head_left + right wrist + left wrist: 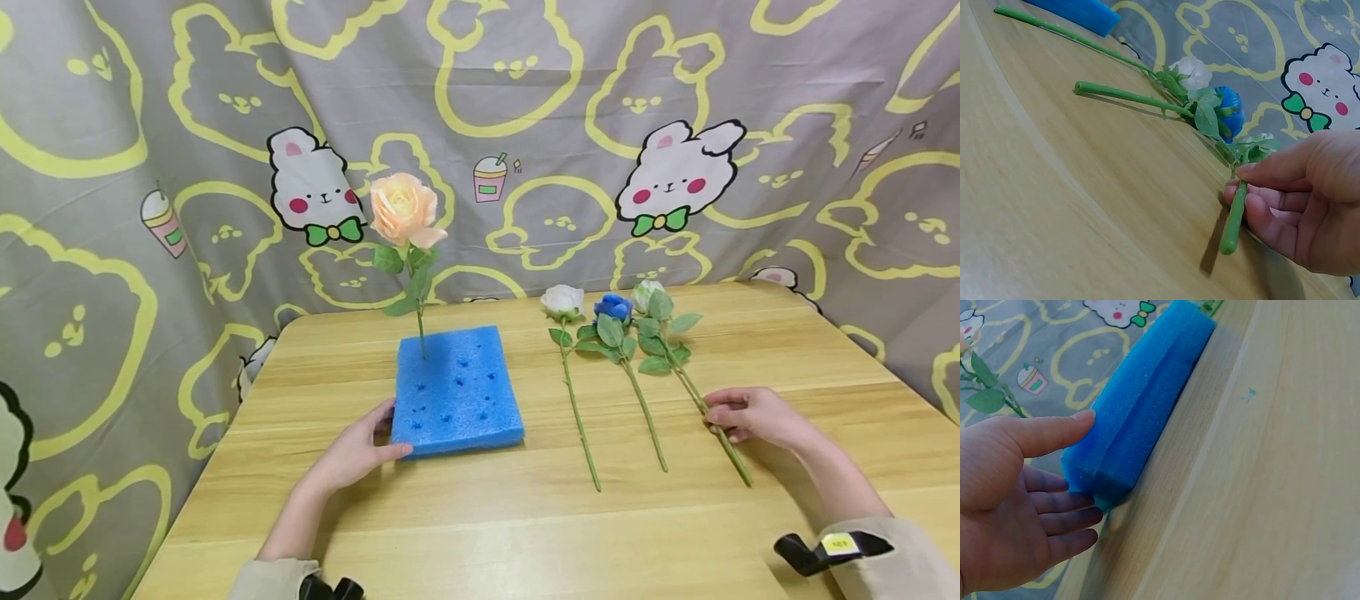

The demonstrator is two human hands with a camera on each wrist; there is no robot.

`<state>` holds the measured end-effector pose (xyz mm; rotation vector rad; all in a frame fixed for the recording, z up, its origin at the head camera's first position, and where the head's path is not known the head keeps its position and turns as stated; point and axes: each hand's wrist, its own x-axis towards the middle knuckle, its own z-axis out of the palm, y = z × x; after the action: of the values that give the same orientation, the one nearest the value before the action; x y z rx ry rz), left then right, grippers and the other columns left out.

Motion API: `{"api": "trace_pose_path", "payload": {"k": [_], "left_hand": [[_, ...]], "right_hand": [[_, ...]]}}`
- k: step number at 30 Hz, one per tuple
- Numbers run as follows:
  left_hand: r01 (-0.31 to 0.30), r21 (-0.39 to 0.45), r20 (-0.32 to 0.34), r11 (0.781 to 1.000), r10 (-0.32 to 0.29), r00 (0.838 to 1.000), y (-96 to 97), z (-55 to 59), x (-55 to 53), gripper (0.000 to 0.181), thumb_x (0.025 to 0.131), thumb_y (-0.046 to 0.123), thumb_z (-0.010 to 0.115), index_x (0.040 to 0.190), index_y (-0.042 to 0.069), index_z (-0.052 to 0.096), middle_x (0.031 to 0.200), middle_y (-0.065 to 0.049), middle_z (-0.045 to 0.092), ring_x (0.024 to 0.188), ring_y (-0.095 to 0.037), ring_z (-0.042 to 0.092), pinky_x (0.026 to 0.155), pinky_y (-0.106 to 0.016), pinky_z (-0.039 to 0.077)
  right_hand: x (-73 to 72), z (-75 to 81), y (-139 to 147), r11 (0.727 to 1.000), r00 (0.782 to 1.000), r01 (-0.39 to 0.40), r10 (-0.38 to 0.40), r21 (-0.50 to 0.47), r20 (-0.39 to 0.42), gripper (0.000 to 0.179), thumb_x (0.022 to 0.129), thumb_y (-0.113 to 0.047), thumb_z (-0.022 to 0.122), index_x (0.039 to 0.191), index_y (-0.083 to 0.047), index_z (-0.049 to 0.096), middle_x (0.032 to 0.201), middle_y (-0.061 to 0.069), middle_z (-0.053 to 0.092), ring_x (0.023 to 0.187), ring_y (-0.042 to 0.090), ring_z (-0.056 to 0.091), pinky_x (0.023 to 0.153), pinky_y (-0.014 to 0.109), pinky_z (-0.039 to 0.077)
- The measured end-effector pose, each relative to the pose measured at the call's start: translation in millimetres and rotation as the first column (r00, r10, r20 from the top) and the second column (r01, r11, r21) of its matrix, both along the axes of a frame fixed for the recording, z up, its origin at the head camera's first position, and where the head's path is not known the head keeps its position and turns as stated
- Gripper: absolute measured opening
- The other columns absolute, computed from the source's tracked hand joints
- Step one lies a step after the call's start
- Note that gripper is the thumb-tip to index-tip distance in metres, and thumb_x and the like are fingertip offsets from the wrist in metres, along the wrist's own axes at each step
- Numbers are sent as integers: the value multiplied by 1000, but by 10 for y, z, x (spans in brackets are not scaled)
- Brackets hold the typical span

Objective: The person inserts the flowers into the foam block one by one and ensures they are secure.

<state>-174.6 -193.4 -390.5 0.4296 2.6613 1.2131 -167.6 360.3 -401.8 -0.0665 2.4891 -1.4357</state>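
A blue foam block (457,392) with several small holes lies on the table. A peach rose (405,212) stands upright in its back left part. My left hand (360,446) touches the block's front left corner, thumb at the front, the other fingers along the left side and fairly straight. At the right, my right hand (761,417) pinches the stem of a pale white-green rose (648,296) between thumb and fingers. In the right wrist view the lower stem end (1232,228) sticks out past the fingers, with a shadow on the wood beside it.
Between the block and my right hand lie a white rose (562,302) and a blue rose (615,308), their stems toward me. The wooden table (480,525) ends at a patterned grey curtain (525,150) behind and beside it.
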Motion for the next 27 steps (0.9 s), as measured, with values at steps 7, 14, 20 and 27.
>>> {"api": "trace_pose_path", "payload": {"k": [7, 14, 20, 27], "left_hand": [[2, 0, 7, 1000, -2, 1000, -5, -2, 6, 83, 84, 32, 68, 143, -5, 24, 139, -24, 38, 124, -38, 41, 101, -52, 31], [6, 2, 6, 1000, -6, 1000, -6, -15, -7, 83, 84, 32, 69, 144, -5, 24, 139, -23, 39, 123, -37, 42, 101, -52, 32], [13, 1, 5, 1000, -13, 1000, -4, -7, -17, 81, 85, 32, 68, 144, -4, 25, 138, -23, 40, 122, -36, 43, 101, -51, 32], [10, -10, 3, 1000, -10, 1000, -5, 13, -17, 82, 85, 33, 68, 144, -4, 25, 139, -24, 39, 124, -38, 41, 101, -52, 31]], "right_hand": [[1, 6, -16, 998, 1000, 10, -11, -58, -15, 53, 91, -3, 55, 126, 27, 30, 97, 9, 65, 76, 7, 62, 63, 27, 54], [-15, 52, -39, 993, 999, 26, -30, -112, -34, 51, 92, -3, 53, 125, 28, 29, 96, 5, 66, 79, 5, 62, 66, 27, 54], [-15, 83, -71, 987, 998, 37, -43, -158, -39, 47, 91, 0, 53, 121, 28, 30, 93, 4, 64, 79, 9, 63, 67, 26, 54], [-9, 122, -116, 980, 996, 32, -48, -195, -78, 43, 91, -2, 57, 116, 25, 35, 91, 6, 63, 77, 12, 63, 67, 27, 54]]}}
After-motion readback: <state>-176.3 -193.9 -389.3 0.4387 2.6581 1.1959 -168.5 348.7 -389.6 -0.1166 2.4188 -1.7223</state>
